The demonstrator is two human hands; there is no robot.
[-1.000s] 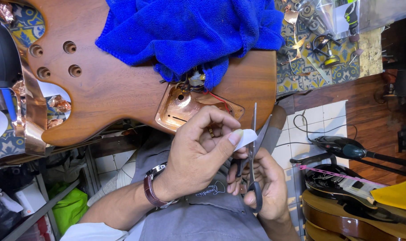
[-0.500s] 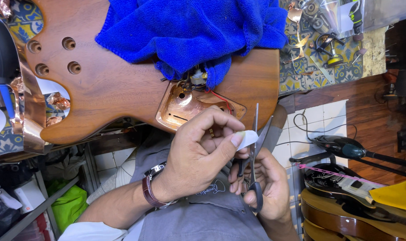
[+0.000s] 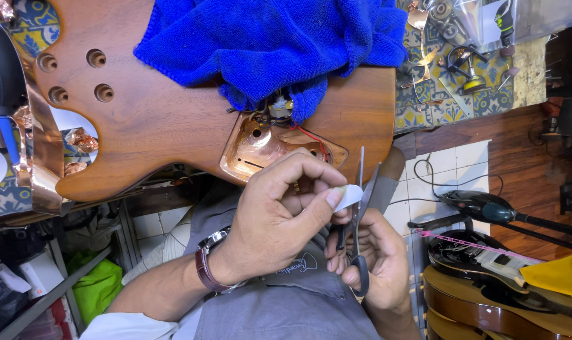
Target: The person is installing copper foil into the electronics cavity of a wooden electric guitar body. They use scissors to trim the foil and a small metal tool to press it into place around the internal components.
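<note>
My left hand (image 3: 280,220) pinches a small white piece (image 3: 349,196) between thumb and fingertips. My right hand (image 3: 377,264) is closed around the handles of the scissors (image 3: 359,214), blades parted beside the piece. Just beyond lies a wooden guitar body (image 3: 154,119) with a copper-lined cavity (image 3: 261,148), a blue cloth (image 3: 267,38) draped over it.

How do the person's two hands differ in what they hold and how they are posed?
The left hand pinches a small white piece of material between thumb and fingertips; the right hand grips black-handled scissors, blades open and pointing up. The left hand sits above, wearing a brown-strapped wristwatch; the right hand's wrist shows none. Both hover below the brown wooden guitar body.
</note>
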